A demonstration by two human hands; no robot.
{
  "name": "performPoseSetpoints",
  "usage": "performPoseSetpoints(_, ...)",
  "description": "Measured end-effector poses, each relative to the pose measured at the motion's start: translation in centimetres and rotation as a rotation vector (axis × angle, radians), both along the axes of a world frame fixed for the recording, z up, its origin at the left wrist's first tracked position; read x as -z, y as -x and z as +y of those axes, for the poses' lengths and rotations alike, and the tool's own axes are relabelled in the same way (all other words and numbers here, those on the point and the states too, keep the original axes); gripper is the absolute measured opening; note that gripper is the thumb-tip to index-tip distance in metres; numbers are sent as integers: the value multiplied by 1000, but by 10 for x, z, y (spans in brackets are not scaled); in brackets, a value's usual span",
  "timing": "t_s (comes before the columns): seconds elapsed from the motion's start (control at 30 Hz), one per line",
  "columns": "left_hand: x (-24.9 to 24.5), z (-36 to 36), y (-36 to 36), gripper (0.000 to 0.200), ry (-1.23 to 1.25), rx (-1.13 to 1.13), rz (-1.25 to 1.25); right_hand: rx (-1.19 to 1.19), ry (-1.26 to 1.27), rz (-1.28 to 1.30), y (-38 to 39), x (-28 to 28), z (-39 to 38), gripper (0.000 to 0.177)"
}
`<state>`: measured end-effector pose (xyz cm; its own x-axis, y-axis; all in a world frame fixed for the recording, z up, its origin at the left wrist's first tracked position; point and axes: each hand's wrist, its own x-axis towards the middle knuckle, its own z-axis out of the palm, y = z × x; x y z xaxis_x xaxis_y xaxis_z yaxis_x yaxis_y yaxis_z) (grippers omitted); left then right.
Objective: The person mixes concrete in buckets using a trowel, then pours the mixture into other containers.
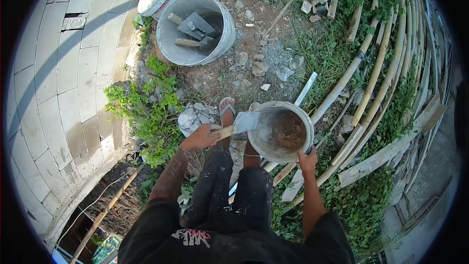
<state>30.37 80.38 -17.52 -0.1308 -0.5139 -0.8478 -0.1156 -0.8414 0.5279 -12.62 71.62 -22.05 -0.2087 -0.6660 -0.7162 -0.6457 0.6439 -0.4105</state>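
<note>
The left hand was closed around the wooden handle of a flat-bladed scraper, its blade at the near bucket's rim. The right hand gripped that bucket, held tilted above the ground.

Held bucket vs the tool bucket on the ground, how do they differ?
The held bucket is gripped at its rim by the right hand; the tool bucket sits on the ground.
The held bucket shows brown patches at its bottom; the tool bucket contains tools.
The tool bucket looks wider than the held bucket.
Both are round, open and grayish.
</note>
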Motion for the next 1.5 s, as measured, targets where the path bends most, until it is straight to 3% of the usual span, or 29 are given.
performPoseSetpoints(0.07, -27, 8, -9, 39, -91, -76, 34, 123, 7, 41, -12, 5, -12, 73)
performPoseSetpoints(0.13, -33, 43, -16, 42, -202, -464, 140, 199, 66, 150, -26, 26, -12, 73)
performPoseSetpoints(0.23, -63, 54, -15, 45, -164, -737, 278, 308, 82, 114, -56, 46, -18, 81)
performPoseSetpoints(0.3, -72, 61, -7, 50, -117, -773, 322, 342, 18, 146, -73, 61, -21, 91)
performPoseSetpoints(0.37, -79, 53, 9, 51, -80, -837, 357, 315, 11, 279, -78, 115, -12, 93)
performPoseSetpoints(0.5, -84, 20, 41, 55, -25, -799, 481, 292, -100, 166, -107, 149, -23, 93)
performPoseSetpoints(0.57, -73, 5, 58, 58, 5, -696, 433, 136, -152, 80, -118, 147, -29, 94)
performPoseSetpoints(0.63, -62, -6, 73, 59, 11, -629, 438, 33, -68, 28, -148, 111, -27, 87)
performPoseSetpoints(0.7, -44, -12, 91, 57, 13, -603, 491, 501, -449, -677, -165, 57, -20, 71)
performPoseSetpoints(0.77, -25, -9, 109, 54, -24, -579, 527, 683, -623, -1190, -168, 11, -6, 53)
performPoseSetpoints(0.87, -9, -13, 132, 51, -90, -481, 593, 717, -394, -1018, -165, -15, 17, 44)
performPoseSetpoints(0.97, 13, -20, 141, 47, -136, 110, 347, 806, -240, -861, -133, 20, 46, 41)
performPoseSetpoints(1.0, 34, -11, 146, 49, -32, 116, 305, 751, -231, -700, -122, 19, 41, 43)
performPoseSetpoints(1.03, 44, -19, 150, 54, 123, 167, 53, 695, -226, -535, -108, 16, 34, 46)
performPoseSetpoints(1.1, 78, -44, 161, 66, 438, 253, -439, 375, -130, -61, -66, 87, 65, 52)
performPoseSetpoints(1.17, 119, -89, 168, 87, 613, 346, -776, 193, -160, 206, -19, 126, 70, 65)
performPoseSetpoints(1.2, 142, -111, 173, 94, 579, 296, -767, 354, -228, 138, -11, 97, 31, 62)
performPoseSetpoints(1.23, 167, -128, 179, 100, 537, 252, -761, 479, -347, 37, 19, 116, 25, 59)
performPoseSetpoints(1.27, 191, -137, 187, 100, 520, 269, -782, 403, -185, 195, 56, 168, 54, 52)
performPoseSetpoints(1.33, 236, -146, 204, 99, 488, 266, -819, 630, 176, 293, 48, 124, 8, 45)
performPoseSetpoints(1.4, 257, -144, 221, 96, 437, 237, -849, 936, 481, 253, 41, 155, 7, 46)
performPoseSetpoints(1.43, 259, -147, 227, 93, 423, 214, -838, 1030, 480, 314, 26, 169, 0, 44)
performPoseSetpoints(1.5, 252, -148, 236, 87, 389, 170, -822, 1189, 294, 146, -39, 220, 13, 46)
